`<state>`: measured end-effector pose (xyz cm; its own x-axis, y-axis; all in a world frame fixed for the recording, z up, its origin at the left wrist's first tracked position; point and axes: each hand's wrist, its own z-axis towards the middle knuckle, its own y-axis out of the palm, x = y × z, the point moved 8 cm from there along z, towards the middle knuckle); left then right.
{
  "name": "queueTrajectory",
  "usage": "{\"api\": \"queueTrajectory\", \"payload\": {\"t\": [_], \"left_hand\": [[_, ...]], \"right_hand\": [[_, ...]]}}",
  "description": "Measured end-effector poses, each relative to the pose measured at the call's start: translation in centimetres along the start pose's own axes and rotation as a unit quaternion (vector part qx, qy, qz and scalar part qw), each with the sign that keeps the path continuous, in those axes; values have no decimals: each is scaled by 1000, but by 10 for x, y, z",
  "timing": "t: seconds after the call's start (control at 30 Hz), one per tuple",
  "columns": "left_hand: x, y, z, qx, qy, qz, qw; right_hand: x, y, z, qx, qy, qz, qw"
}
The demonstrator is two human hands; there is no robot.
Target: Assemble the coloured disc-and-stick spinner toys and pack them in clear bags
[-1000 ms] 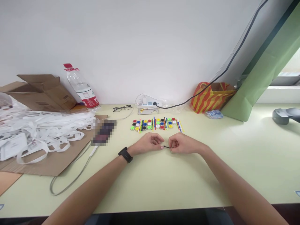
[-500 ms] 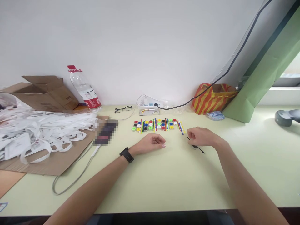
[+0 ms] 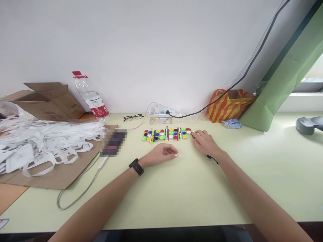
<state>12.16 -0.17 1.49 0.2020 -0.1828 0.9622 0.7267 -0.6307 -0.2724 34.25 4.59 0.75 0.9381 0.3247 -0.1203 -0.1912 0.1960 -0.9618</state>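
Observation:
My right hand [image 3: 205, 142] reaches over the right end of a row on the desk, its fingers stretched onto the thin coloured sticks [image 3: 193, 133] there and partly hiding them. Small round pieces [image 3: 162, 137] with red, blue, green, yellow, white and black tops stand in this row, with groups of sticks between them. Beneath my right wrist are a black-topped round piece [image 3: 209, 157] and a black arrow-tipped stick [image 3: 215, 161], partly covered. In front of the row rests my left hand [image 3: 163, 154], fingers loosely curled and thumb apart, with nothing in it.
Behind the row are a power strip [image 3: 161, 112] and eyeglasses [image 3: 133, 117]. To the left lie a phone [image 3: 113, 143], white strapped bags [image 3: 50, 141], a cardboard box [image 3: 55, 104] and a bottle [image 3: 94, 101]. At right stand a striped bag [image 3: 219, 107] and a green curtain [image 3: 277, 97].
My right hand has moved left and away from me, off the black stick and round piece, to the coloured sticks at the row's end. My left hand has stayed put.

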Motion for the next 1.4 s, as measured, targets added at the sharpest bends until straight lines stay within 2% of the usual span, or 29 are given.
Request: {"api": "queueTrajectory", "payload": {"t": [0.13, 0.43, 0.77, 0.97, 1.07, 1.17, 1.3, 1.4], "left_hand": [[0, 0, 0, 0, 4, -1, 1000], [2, 1, -1, -1, 4, 0, 1000], [1, 0, 0, -3, -2, -2, 1000], [0, 1, 0, -10, -2, -7, 1000], [1, 1, -1, -14, 3, -12, 1000], [1, 1, 0, -14, 5, -16, 1000], [1, 1, -1, -15, 9, -16, 1000], [2, 1, -1, -16, 9, -16, 1000]], "right_hand": [[-1, 0, 1, -2, 2, 8, 1000], [10, -5, 5, 48, 23, 49, 997], [10, -4, 5, 47, 12, 84, 995], [10, -16, 3, 85, 5, 110, 990], [12, -28, 3, 125, 13, 133, 983], [10, -37, 3, 138, 0, 168, 976], [4, -42, 2, 115, -19, 267, 957], [3, -41, 0, 63, 9, 380, 923]]}}
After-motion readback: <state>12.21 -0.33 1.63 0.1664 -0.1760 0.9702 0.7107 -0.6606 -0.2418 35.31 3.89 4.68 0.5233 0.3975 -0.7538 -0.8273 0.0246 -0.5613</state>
